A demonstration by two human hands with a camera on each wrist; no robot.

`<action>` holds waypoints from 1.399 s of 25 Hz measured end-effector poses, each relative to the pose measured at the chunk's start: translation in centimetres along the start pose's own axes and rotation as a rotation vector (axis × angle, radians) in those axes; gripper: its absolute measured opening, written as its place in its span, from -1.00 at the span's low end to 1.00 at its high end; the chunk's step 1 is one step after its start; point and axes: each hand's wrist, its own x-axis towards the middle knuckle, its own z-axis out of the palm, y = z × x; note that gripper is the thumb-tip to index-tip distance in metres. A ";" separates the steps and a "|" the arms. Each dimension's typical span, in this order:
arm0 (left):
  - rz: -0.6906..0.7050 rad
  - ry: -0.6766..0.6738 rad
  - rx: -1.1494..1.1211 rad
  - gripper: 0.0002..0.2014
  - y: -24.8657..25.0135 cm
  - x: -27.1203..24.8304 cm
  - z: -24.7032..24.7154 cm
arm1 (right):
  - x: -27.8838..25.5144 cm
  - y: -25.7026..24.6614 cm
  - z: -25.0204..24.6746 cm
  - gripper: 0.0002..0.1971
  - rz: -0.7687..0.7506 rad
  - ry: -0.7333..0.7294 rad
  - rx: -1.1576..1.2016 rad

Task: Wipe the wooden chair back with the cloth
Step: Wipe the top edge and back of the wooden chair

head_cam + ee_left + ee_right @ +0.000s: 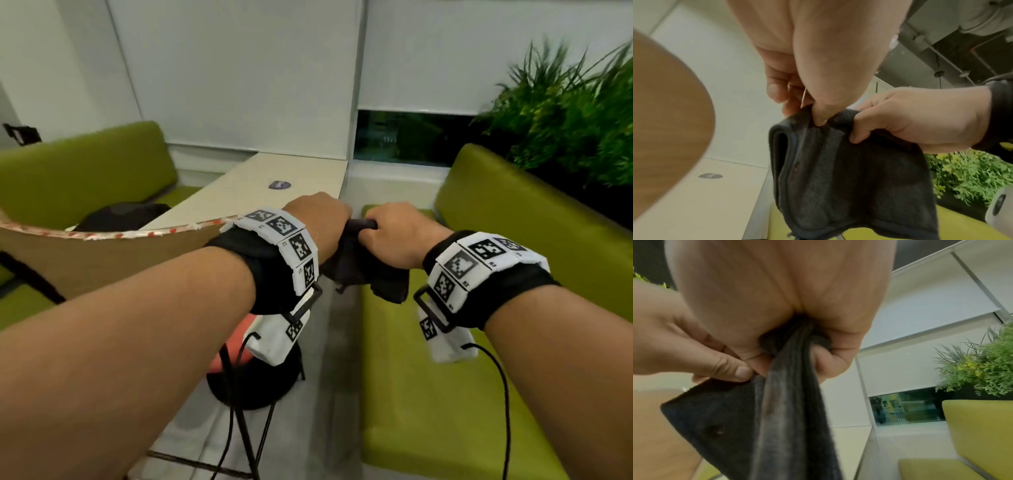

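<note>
Both hands pinch the dark cloth (368, 270) at frame centre: left hand (317, 222) and right hand (399, 236) side by side. The wooden chair back (113, 260) stretches horizontally at centre left (nearer the left hand), untouched by the cloth.

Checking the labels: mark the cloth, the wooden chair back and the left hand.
cloth (373, 274), head view, hanging folds.
wooden chair back (113, 260), head view, broad face.
left hand (315, 222), head view, back of hand.
</note>
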 end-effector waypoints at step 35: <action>-0.273 -0.158 -0.112 -0.34 -17.1 -11.0 0.0 | 2.6 -11.2 3.8 -0.39 -0.392 -0.060 -0.027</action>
